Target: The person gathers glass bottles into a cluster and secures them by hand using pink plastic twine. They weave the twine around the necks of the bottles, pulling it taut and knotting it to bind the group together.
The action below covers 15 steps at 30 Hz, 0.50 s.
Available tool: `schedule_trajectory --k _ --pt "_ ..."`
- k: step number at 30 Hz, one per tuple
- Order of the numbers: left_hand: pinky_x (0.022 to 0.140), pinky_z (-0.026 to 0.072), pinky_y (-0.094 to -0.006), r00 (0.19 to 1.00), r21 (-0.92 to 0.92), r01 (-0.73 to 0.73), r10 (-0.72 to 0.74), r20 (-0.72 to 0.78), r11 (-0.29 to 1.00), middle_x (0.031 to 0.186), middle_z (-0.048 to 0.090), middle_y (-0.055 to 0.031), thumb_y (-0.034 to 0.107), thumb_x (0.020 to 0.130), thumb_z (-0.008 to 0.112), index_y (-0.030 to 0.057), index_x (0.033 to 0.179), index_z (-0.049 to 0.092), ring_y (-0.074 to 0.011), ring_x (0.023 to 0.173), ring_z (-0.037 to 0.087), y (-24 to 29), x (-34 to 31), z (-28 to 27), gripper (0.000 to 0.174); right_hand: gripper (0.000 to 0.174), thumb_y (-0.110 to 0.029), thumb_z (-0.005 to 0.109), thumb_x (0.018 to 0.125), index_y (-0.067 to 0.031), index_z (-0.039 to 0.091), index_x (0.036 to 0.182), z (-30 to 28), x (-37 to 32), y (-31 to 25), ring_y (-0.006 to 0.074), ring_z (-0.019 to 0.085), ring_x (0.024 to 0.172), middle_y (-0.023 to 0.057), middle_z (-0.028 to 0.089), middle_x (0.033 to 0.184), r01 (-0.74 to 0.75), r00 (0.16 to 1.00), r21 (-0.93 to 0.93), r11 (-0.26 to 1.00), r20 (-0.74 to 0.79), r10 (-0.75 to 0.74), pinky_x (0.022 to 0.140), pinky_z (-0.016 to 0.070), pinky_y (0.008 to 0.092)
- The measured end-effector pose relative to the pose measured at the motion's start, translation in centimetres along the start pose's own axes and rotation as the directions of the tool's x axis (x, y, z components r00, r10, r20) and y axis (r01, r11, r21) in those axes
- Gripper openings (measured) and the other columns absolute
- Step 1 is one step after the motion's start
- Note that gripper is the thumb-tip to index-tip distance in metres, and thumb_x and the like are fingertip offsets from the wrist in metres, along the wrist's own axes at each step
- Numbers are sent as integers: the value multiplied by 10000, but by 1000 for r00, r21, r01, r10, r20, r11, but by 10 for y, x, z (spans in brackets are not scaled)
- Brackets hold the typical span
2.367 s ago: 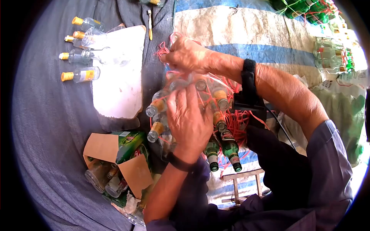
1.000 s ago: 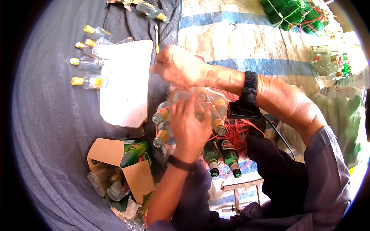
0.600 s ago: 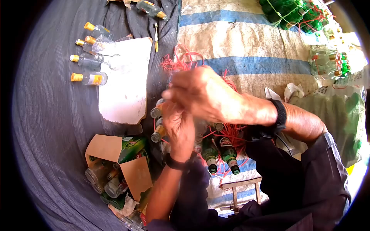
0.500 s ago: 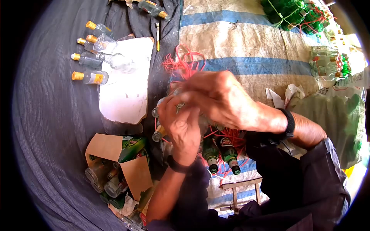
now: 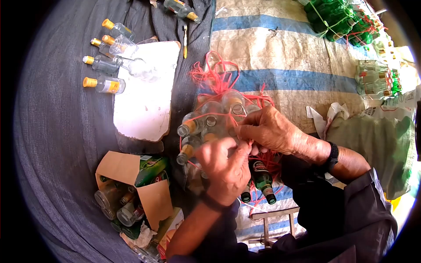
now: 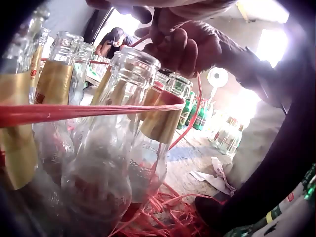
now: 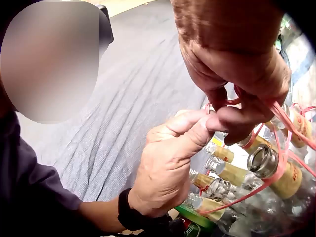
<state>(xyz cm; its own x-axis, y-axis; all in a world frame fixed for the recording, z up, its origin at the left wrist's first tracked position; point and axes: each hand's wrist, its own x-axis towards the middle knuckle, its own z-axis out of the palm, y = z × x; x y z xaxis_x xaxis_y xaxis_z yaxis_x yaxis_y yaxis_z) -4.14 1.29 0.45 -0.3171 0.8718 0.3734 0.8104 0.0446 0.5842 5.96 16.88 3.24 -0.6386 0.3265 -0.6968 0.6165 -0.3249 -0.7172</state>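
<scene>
A bundle of clear glass bottles (image 5: 189,127) with gold neck labels stands upright, ringed by red plastic twine (image 6: 89,112). Over its near right side both hands meet. My left hand (image 5: 226,171) pinches the twine between thumb and forefinger, seen also in the right wrist view as the lower hand (image 7: 165,163). My right hand (image 5: 274,131) grips red twine (image 7: 291,126) with curled fingers, its fingertips against the left ones. In the left wrist view the hands are dark above the bottle mouths. Two green bottles (image 5: 263,182) lie beside the bundle, one partly hidden by the left hand.
Loose red twine (image 5: 215,72) lies beyond the bundle. To the left are a white board (image 5: 142,105), several clear bottles (image 5: 103,65) and an open carton of bottles (image 5: 155,204). Tied green bottles (image 5: 329,17) stand at far right, near a filled sack (image 5: 377,144). A wooden stool (image 5: 276,215) is near the legs.
The right hand reached out over the far side, came back to the left hand, then both moved right and nearer the body, uncovering bottle mouths.
</scene>
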Motion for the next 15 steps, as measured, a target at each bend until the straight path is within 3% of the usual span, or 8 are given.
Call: schedule_trajectory --k 1,3,8,11,13,15 --pt "858 379 -426 1000 0 1 -1 0 1000 988 582 -16 56 772 764 146 985 763 -261 952 524 1 -2 1 231 307 -247 651 990 21 734 867 1 4 6 75 632 602 34 701 738 0 1000 0 1000 0 0 534 513 245" --pt "868 380 -427 1000 -23 -17 17 -15 1000 1012 593 -19 49 766 762 137 970 759 -262 973 529 1 -5 5 223 258 -193 666 956 18 731 824 6 12 22 44 577 639 6 671 716 173 984 -121 977 -7 -176 572 486 256" --pt "871 394 -434 998 -65 -62 61 -8 996 1012 619 -30 66 799 762 118 973 756 -272 971 560 0 -5 2 181 234 -173 709 937 30 726 821 11 15 26 30 544 666 -10 646 697 94 994 -44 995 -56 -96 578 474 262" --pt "861 418 -432 997 -122 -76 77 5 990 1038 649 -55 86 837 746 84 993 745 -283 962 588 -5 4 -6 156 238 -175 719 940 29 719 818 12 16 29 31 527 648 -18 638 686 190 977 -80 978 -82 -197 563 458 261" --pt "859 439 -427 999 -221 -26 18 -41 975 1063 676 -98 102 887 717 46 1020 725 -292 955 611 -8 9 -16 144 242 -179 705 956 20 715 820 12 14 25 29 503 629 -30 617 670 227 967 -69 971 -103 -234 542 428 259" --pt "825 482 -417 986 -277 142 -162 -49 950 1047 687 -154 76 948 656 3 1068 701 -329 917 628 -13 16 -23 148 239 -177 697 965 16 716 825 11 3 9 26 494 628 -36 601 660 188 974 -66 980 -115 -195 535 415 260"
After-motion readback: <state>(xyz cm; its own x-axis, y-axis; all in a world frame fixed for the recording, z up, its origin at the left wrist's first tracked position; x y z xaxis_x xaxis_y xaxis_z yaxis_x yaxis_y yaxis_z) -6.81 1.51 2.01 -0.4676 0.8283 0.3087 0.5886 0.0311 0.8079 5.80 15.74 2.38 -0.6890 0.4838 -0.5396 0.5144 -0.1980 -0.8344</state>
